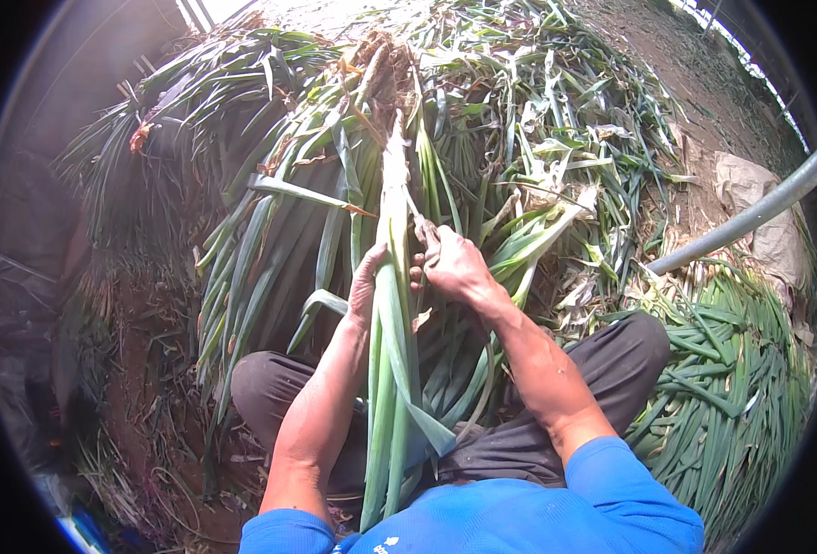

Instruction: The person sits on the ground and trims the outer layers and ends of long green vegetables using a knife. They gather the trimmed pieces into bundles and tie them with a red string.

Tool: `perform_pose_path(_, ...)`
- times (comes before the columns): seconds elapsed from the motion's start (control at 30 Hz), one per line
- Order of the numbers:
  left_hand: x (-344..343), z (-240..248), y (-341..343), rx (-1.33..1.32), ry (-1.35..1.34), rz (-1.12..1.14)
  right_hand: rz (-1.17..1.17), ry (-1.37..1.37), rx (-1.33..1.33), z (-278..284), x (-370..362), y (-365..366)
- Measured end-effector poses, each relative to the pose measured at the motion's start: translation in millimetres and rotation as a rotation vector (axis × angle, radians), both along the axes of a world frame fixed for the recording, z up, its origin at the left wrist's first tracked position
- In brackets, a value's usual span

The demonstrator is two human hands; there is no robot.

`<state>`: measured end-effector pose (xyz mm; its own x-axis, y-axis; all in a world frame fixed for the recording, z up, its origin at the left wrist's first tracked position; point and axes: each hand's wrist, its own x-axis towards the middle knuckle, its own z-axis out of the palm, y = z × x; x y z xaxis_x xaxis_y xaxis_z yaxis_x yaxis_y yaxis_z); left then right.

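Green stalks (pixel 391 319) fill the clasping left hand (pixel 365 283); right hand (pixel 457 266) clutches an indistinct tool (pixel 423 229).

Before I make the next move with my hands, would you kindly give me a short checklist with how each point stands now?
1. Left hand closed around the green onion: ok.
2. Right hand gripping the slim hand tool: ok.
3. Tool's tip pointing away from the left hand: ok, it points up beside the pale stem.
4. Tool touching the stem: cannot tell, they overlap in this view.
5. Green onion's root end apart from the muddy roots beyond it: cannot tell, they run together.
6. Metal pole away from both hands: ok, it stands off to the right.
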<state>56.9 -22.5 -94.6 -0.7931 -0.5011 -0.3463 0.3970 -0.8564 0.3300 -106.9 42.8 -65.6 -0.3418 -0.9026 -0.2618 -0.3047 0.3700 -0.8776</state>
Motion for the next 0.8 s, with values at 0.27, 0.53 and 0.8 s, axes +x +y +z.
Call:
perform_pose_path(0.27,7,-7,2,0.002,0.010,0.038,0.006,0.355,0.058,-20,-40,-90)
perform_pose_path(0.53,8,-14,5,-0.037,0.000,0.073,-0.100,0.372,0.132,-14,-64,-158)
perform_pose_path(0.8,9,-8,1,-0.218,-0.225,0.090,-0.104,-0.319,-0.191,-21,-48,-90)
